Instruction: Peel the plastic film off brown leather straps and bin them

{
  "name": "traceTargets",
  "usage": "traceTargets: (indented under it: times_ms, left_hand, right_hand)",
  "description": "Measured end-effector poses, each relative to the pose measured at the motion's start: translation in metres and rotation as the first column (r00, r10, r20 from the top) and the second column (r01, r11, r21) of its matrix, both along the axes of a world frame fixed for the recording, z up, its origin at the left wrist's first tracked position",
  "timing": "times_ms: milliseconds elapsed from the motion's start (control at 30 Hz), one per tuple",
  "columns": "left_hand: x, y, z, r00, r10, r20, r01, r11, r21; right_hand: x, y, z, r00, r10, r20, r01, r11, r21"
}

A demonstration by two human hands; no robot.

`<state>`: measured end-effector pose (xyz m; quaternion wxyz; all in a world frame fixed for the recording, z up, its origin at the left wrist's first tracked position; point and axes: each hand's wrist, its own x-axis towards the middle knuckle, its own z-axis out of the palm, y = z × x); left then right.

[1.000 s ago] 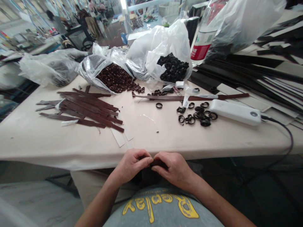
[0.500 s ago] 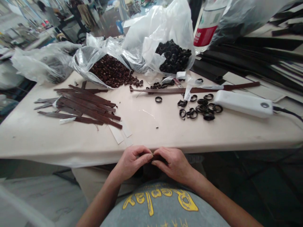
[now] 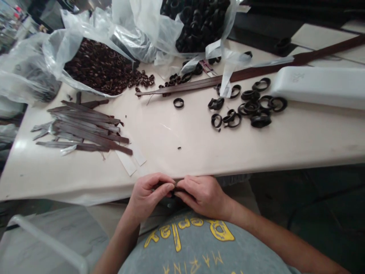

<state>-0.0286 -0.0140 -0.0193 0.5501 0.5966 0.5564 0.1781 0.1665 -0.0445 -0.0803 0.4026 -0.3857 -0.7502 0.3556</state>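
My left hand (image 3: 149,194) and my right hand (image 3: 201,195) meet just below the table's near edge, over my lap. Both are closed in a pinch on a small dark piece (image 3: 170,188) that shows only as a sliver between the fingertips. On the table beyond lie loose black loops (image 3: 251,108), a stack of brown leather strips (image 3: 82,129) at the left, and one long brown strap (image 3: 216,80) running across.
A clear bag of brown loops (image 3: 97,66) and a bag of black loops (image 3: 196,21) stand at the back. A white oblong device (image 3: 322,86) lies at the right. White paper slips (image 3: 131,161) sit near the front edge of the table (image 3: 199,152).
The camera has tilted down and moved closer to the table. My hands stay together, pinching the same small dark piece, shifted slightly left.
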Motion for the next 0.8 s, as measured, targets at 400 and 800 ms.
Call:
traceTargets:
  times_ms: [400,800]
  left_hand:
    - [0.004,-0.006,-0.01,0.984,0.147,0.098,-0.146,0.989,-0.016]
    - [0.01,-0.003,-0.002,0.992,0.071,0.1,-0.083,0.989,0.121]
  right_hand:
    - [-0.003,-0.002,0.011,0.992,-0.008,0.123,0.019,0.996,-0.084]
    - [-0.009,-0.001,0.025,0.906,-0.101,0.411,0.081,0.995,0.065]
